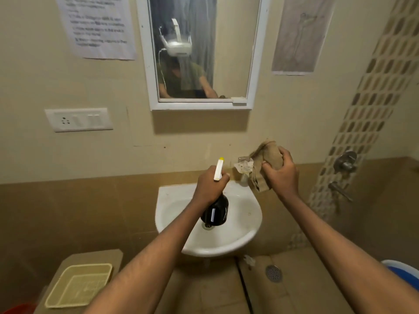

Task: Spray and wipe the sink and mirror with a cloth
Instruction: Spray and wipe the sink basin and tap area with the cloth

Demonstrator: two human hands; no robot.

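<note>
A white wall-mounted sink (248, 225) sits at centre, with a white-framed mirror (226, 53) on the wall above it. My left hand (209, 185) grips the neck of a black spray bottle (215, 211) with a white and yellow nozzle, held over the basin with the nozzle pointing up toward the wall. My right hand (281, 172) holds a bunched brown cloth (264, 164) above the sink's right back corner, in front of the tap, which is mostly hidden.
A switch plate (78, 120) is on the wall at left, and papers hang beside the mirror. Shower valves (344, 162) stick out at right. A beige tray (79, 284) lies on a low surface at lower left. A floor drain (273, 273) and a blue bucket rim (401, 268) lie below right.
</note>
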